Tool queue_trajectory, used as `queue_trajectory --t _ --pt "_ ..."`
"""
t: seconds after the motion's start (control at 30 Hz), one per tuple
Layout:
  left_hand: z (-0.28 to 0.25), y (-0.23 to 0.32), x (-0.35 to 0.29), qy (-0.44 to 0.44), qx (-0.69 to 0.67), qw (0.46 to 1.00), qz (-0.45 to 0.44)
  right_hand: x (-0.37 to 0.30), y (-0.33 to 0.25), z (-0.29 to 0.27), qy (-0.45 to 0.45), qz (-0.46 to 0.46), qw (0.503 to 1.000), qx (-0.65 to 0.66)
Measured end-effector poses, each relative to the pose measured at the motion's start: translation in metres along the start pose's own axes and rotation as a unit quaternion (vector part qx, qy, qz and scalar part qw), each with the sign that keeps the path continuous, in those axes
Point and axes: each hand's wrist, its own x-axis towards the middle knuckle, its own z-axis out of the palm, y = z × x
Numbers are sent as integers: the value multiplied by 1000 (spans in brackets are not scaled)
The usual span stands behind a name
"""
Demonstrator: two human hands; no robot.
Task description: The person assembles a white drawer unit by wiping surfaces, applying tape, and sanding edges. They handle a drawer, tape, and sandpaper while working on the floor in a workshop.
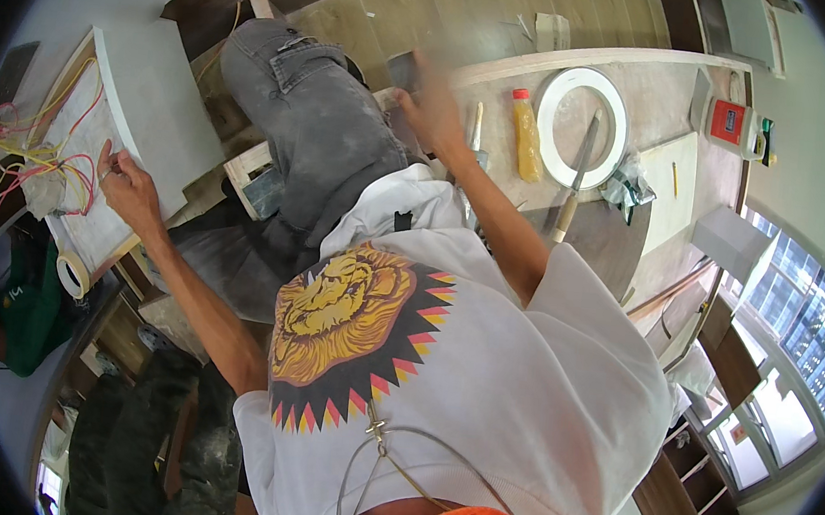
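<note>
At the left, my left hand (132,192) rests at the edge of a white panel (98,147), with the index finger stretched out and nothing seen in it. Loose red and yellow wires (33,164) hang over that panel close to the fingers. My right hand (433,114) is smeared by motion above the near edge of a wooden work surface (506,84), beside my grey trouser leg (312,116). Its fingers are too blurred to show whether they hold anything. A brush-like tool (478,136) with a pale handle lies just right of it.
On the work surface lie a yellow bottle with a red cap (527,138), a white tape roll (554,123), a wooden-handled saw or knife (576,179) and a crumpled foil packet (628,186). A white jug (733,127) stands farther right. Dark green clothing (39,318) shows at lower left.
</note>
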Motion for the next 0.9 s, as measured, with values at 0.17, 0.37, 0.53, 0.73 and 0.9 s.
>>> queue_trajectory --t 0.17,0.37,0.53,0.73,0.9 --pt "-13 27 -7 27 16 998 46 -20 13 -3 -1 -26 998 -50" --pt "-23 128 -43 74 -109 983 130 -18 -5 -13 75 -167 974 -132" --pt "-6 225 -39 3 -251 915 316 12 -151 51 -189 -31 812 552" --pt "-19 81 19 87 -50 971 215 20 -221 58 -455 -3 545 704" --pt "-64 50 5 135 -17 977 163 37 -148 -49 -196 -148 860 447"
